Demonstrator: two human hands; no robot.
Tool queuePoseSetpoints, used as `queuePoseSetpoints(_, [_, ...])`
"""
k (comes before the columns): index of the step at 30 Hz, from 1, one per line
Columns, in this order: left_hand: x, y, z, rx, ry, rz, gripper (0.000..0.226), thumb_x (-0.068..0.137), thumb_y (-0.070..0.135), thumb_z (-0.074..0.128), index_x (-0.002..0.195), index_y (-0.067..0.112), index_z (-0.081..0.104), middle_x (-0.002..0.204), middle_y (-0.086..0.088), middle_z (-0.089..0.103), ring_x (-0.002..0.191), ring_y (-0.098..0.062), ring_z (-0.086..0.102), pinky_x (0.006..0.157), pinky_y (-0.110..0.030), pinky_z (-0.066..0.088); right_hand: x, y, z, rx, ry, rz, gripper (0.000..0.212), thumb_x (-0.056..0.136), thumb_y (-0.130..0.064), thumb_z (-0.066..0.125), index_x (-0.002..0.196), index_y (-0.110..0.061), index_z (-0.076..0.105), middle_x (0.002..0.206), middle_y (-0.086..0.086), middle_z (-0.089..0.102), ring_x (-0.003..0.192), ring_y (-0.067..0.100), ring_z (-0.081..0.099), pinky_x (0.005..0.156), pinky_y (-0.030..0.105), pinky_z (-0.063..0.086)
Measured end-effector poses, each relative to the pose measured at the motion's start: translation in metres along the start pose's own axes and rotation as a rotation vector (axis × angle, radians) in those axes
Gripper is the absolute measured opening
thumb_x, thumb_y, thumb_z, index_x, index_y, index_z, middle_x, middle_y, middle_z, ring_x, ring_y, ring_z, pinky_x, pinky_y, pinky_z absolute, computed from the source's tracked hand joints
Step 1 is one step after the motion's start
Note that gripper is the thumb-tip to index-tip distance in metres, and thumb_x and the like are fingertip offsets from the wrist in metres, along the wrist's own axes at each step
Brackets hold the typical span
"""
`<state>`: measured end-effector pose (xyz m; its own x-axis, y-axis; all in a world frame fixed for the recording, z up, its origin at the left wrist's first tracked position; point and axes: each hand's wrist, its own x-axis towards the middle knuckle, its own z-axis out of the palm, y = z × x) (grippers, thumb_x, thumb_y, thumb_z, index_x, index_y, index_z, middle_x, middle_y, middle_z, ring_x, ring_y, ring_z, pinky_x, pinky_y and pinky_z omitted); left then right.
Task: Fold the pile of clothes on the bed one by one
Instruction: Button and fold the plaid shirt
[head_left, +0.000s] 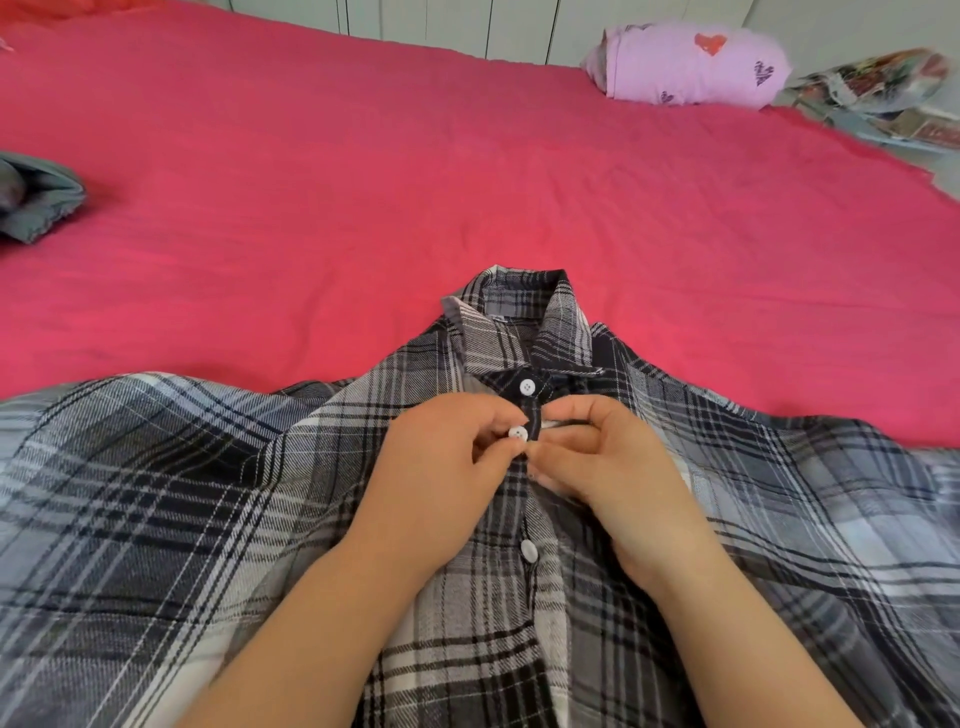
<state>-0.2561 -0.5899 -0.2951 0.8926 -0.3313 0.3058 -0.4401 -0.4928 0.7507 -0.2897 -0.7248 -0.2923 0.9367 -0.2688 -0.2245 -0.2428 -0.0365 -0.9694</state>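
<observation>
A big bed (363, 182) fills most of the view. It has a bright pink sheet with soft wrinkles in it. A plaid shirt (156, 493) in grey, black and white lies spread out on the near part of the bed, front side up. Its collar (519, 322) points away from the person.

Both hands meet at the middle of the shirt, just under the collar. The left hand (441, 467) pinches a white button (518, 434) between thumb and finger. The right hand (613, 478) has its fingers curled and pinches the shirt's front edge right beside that button. The top button (527, 387) above them is done up. Another button (529, 551) sits lower down, between the two wrists.

A crumpled grey cloth (36, 197) lies at the left edge of the bed, well apart from the shirt. At the far right corner rests a lilac bundle (691, 65) with hearts on it. Beside that is a heap of colourful printed cloth (883, 88), a bit blurry. Behind the bed stand white panels (467, 26), like cupboard doors.
</observation>
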Motion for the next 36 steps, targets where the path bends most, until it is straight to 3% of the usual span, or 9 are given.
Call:
queuePoseSetpoints(3, [0.000, -0.005, 0.004, 0.137, 0.006, 0.063, 0.016, 0.082, 0.019, 0.066, 0.097, 0.024, 0.068, 0.087, 0.020, 0.049, 0.084, 0.001, 0.046, 0.081, -0.013, 0.035, -0.009, -0.010, -0.007, -0.416, 0.052, -0.140, 0.026, 0.076, -0.011, 0.072, 0.085, -0.026, 0.053, 0.075, -0.005, 0.068, 0.070, 0.005, 0.064, 0.071, 0.027, 0.052])
queuePoseSetpoints(6, [-0.003, -0.007, 0.005, 0.170, 0.006, 0.061, 0.015, 0.083, 0.019, 0.065, 0.098, 0.022, 0.066, 0.084, 0.021, 0.043, 0.084, 0.000, 0.042, 0.079, -0.014, 0.032, -0.030, -0.027, -0.009, -0.685, -0.123, -0.226, 0.017, 0.075, -0.024, 0.074, 0.076, -0.030, 0.058, 0.072, -0.009, 0.063, 0.066, 0.000, 0.057, 0.066, 0.017, 0.047])
queuePoseSetpoints(10, [-0.014, -0.001, -0.001, 0.162, 0.019, 0.051, 0.009, 0.084, 0.014, 0.064, 0.091, 0.020, 0.065, 0.078, 0.018, 0.046, 0.075, 0.001, 0.043, 0.070, -0.009, 0.033, -0.048, -0.026, -0.002, -1.045, -0.184, -0.295, 0.013, 0.081, -0.034, 0.067, 0.093, -0.032, 0.062, 0.077, -0.014, 0.055, 0.073, 0.003, 0.050, 0.068, 0.017, 0.039])
queuePoseSetpoints(16, [-0.041, 0.019, -0.011, 0.235, -0.134, 0.026, 0.010, 0.091, 0.023, 0.051, 0.083, 0.028, 0.049, 0.083, 0.013, 0.047, 0.082, -0.005, 0.047, 0.072, -0.018, 0.035, -0.059, -0.003, -0.006, -1.048, -0.100, -0.351, 0.013, 0.085, -0.028, 0.064, 0.097, -0.033, 0.063, 0.083, -0.018, 0.039, 0.080, 0.004, 0.048, 0.064, 0.005, 0.031])
queuePoseSetpoints(21, [-0.071, 0.032, -0.007, 0.342, -0.214, -0.100, 0.022, 0.092, 0.045, 0.046, 0.104, 0.027, 0.053, 0.101, 0.012, 0.049, 0.101, -0.008, 0.050, 0.084, -0.021, 0.040, -0.071, 0.013, -0.003, -0.992, 0.010, -0.406, 0.013, 0.087, -0.023, 0.061, 0.096, -0.030, 0.067, 0.092, -0.012, 0.050, 0.085, 0.008, 0.056, 0.074, 0.020, 0.046])
queuePoseSetpoints(27, [-0.069, 0.037, 0.007, 0.492, -0.212, -0.233, 0.033, 0.090, 0.046, 0.049, 0.111, 0.020, 0.048, 0.113, 0.003, 0.047, 0.104, -0.016, 0.052, 0.084, -0.025, 0.042, -0.070, 0.033, -0.006, -0.841, 0.127, -0.447, 0.014, 0.078, -0.012, 0.072, 0.082, -0.026, 0.072, 0.081, -0.021, 0.051, 0.071, -0.011, 0.048, 0.065, 0.003, 0.039])
queuePoseSetpoints(30, [-0.062, 0.032, 0.006, 0.518, -0.222, -0.247, 0.028, 0.092, 0.041, 0.049, 0.107, 0.018, 0.048, 0.109, 0.000, 0.051, 0.101, -0.017, 0.054, 0.074, -0.023, 0.039, -0.065, 0.039, -0.006, -0.861, 0.106, -0.474, 0.018, 0.072, -0.007, 0.076, 0.078, -0.024, 0.072, 0.079, -0.018, 0.052, 0.068, -0.004, 0.054, 0.069, 0.004, 0.039])
queuePoseSetpoints(33, [-0.061, 0.029, 0.003, 0.464, -0.195, -0.250, 0.019, 0.091, 0.035, 0.048, 0.100, 0.020, 0.055, 0.100, 0.005, 0.055, 0.094, -0.014, 0.056, 0.072, -0.023, 0.039, -0.063, 0.041, -0.006, -0.949, 0.103, -0.484, 0.021, 0.068, -0.009, 0.080, 0.077, -0.026, 0.072, 0.075, -0.020, 0.048, 0.062, 0.001, 0.057, 0.048, 0.007, 0.036])
queuePoseSetpoints(36, [-0.064, 0.019, -0.005, 0.190, -0.121, -0.314, 0.008, 0.084, 0.029, 0.057, 0.078, 0.026, 0.062, 0.078, 0.009, 0.062, 0.075, -0.002, 0.057, 0.068, -0.018, 0.045, -0.061, 0.042, -0.009, -0.979, 0.113, -0.529, 0.026, 0.063, -0.014, 0.083, 0.074, -0.031, 0.067, 0.070, -0.018, 0.049, 0.054, 0.003, 0.057, 0.050, -0.001, 0.023])
